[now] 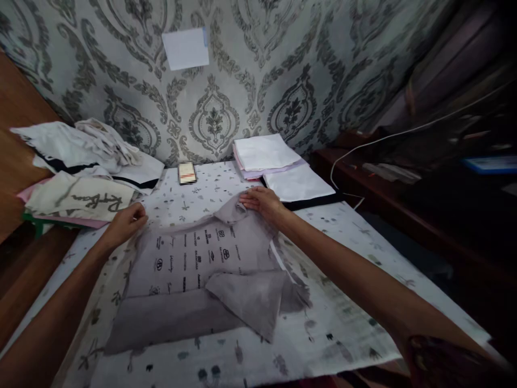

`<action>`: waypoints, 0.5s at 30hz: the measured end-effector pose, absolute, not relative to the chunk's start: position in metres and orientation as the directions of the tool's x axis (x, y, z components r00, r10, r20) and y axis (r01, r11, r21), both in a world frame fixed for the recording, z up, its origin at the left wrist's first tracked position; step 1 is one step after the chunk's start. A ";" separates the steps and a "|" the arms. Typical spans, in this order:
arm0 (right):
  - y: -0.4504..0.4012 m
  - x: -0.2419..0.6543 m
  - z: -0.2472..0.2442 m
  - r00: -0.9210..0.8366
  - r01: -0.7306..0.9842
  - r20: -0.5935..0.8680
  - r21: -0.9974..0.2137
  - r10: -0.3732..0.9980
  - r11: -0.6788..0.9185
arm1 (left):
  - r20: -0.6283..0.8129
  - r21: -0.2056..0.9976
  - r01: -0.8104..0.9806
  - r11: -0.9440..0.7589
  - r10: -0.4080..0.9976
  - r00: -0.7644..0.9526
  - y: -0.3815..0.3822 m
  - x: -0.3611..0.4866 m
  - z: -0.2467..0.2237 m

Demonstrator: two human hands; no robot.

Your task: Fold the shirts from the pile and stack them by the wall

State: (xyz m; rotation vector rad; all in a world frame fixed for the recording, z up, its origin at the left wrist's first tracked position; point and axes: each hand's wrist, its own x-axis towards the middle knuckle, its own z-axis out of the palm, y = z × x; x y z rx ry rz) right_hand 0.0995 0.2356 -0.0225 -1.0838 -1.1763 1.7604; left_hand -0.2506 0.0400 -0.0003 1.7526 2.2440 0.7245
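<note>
A grey T-shirt with rows of small dark printed logos and lettering lies on its side on the patterned cloth. Its lower sleeve is spread toward me as a loose triangle. The collar is at the right end, where my right hand pinches the fabric beside the neckline. At the shirt's far left corner, my left hand is closed, fingers curled together at the edge of the cloth; the fingertips partly hide the grip.
White patterned cloth covers the table. Folded white and lilac clothes are stacked at the back right. More garments pile up at the left. A small card-like box stands near the wall; a white cable runs at right.
</note>
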 end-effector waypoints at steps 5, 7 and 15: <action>0.244 0.100 -0.055 -0.310 -0.036 -0.117 -0.990 0.943 -0.135 | -0.022 0.392 0.890 0.232 0.970 -0.243 0.042 -0.244 -0.014; 0.244 0.110 -0.065 -0.298 0.101 0.023 -0.993 0.954 0.056 | -0.056 0.333 0.914 0.230 0.973 -0.225 0.044 -0.238 -0.017; 0.239 0.126 -0.063 -0.685 0.470 0.339 -0.469 0.644 0.747 | -0.242 0.304 0.922 0.239 0.956 -0.168 0.045 -0.226 -0.005</action>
